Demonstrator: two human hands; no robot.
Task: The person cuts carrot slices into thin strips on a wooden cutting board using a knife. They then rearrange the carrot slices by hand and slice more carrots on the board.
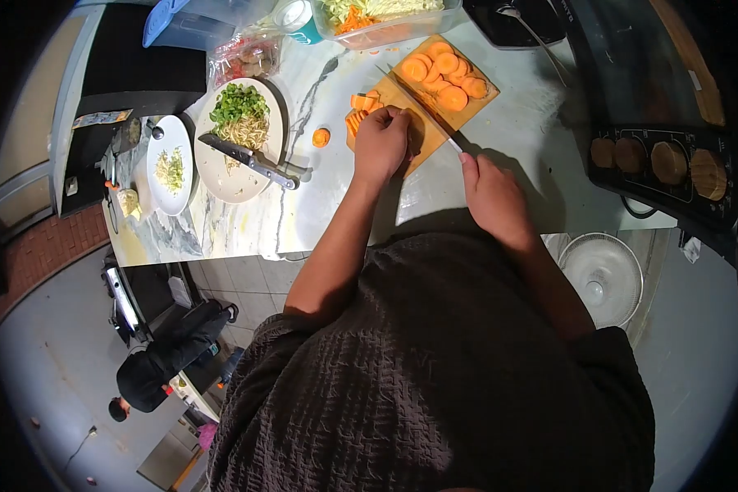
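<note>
My right hand [496, 197] is wrapped round the handle of a kitchen knife [425, 109], whose long blade slants up and left across a wooden cutting board [424, 156]. Left of the blade, my left hand [383, 146] rests over the board with its fingers curled together; what they grip, if anything, is hidden. Cut carrot pieces [357, 117] lie right against that hand. Beyond the knife, a heap of round carrot slices [447, 74] covers the board's far right part. A carrot end [321, 137] sits on the counter to the left.
A second knife [250, 161] lies across a plate [209, 176] of chopped greens and sprouts. Farther left is a smaller oval plate [172, 203]. At the back stands a plastic container [402, 34] of shredded vegetables. A stove [664, 164] flanks the right; another person [168, 357] is behind left.
</note>
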